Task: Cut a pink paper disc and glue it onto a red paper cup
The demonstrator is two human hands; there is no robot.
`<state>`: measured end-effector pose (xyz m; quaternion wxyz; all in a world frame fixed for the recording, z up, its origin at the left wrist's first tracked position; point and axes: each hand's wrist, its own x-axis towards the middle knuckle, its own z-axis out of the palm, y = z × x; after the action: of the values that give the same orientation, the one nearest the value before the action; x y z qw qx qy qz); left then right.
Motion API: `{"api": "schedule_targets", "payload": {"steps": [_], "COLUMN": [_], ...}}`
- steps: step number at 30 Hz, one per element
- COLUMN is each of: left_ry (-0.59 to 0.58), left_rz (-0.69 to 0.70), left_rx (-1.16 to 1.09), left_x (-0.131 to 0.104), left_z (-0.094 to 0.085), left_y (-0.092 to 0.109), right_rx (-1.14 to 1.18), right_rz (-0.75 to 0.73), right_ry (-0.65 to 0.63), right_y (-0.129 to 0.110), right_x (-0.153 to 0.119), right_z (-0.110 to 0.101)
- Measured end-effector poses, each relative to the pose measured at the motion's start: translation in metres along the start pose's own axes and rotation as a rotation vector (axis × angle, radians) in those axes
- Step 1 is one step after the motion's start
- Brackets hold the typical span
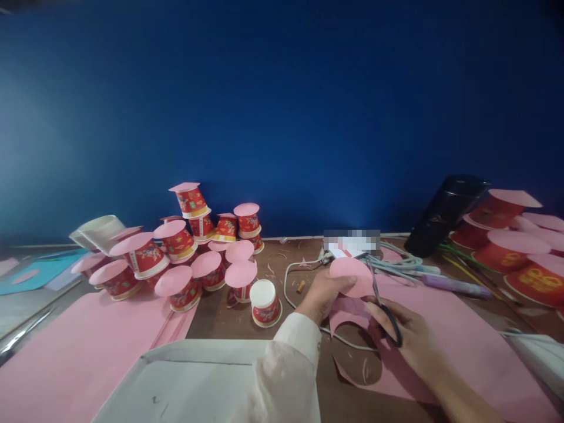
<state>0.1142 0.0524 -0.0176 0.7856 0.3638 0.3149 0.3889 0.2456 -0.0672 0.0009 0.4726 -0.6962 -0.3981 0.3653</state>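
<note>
My left hand [323, 292] pinches a pink paper circle [358, 276] at its left side, thumb on top. In my right hand [409, 332] is a pair of scissors [389, 324], its black handle looped round my fingers. The blades point up and away along the circle's right edge. Beneath both hands lies a pink paper sheet [423, 317] with a round hole cut through it. To the left of my left hand, one upturned red paper cup [267, 308] shows a bare white base. Several other red cups [147, 261] carry pink paper discs, some of them stacked.
A black bottle [445, 214] leans by the blue wall [282, 117], near more red cups [535, 276] at right. A pale cable [288, 282], a purple marker [456, 286] and paper scraps lie about. White board [207, 388] and pink sheets [83, 346] cover the front left.
</note>
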Motion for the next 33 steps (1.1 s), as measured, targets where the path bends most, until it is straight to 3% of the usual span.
{"api": "schedule_targets", "payload": {"steps": [17, 27, 33], "left_ry": [0.032, 0.053, 0.093], "left_rz": [-0.003, 0.028, 0.032], "left_rx": [0.002, 0.002, -0.089], "left_x": [-0.002, 0.000, 0.000], "left_z": [0.003, 0.002, 0.006], "left_y": [0.003, 0.001, 0.004], "right_rx": [-0.151, -0.222, -0.326], "right_rz": [-0.150, -0.204, -0.355], "right_ry": [0.021, 0.005, 0.052], "right_y": [0.019, 0.015, 0.030], "right_x": [0.009, 0.008, 0.015], "right_z": [-0.003, -0.005, -0.004]}}
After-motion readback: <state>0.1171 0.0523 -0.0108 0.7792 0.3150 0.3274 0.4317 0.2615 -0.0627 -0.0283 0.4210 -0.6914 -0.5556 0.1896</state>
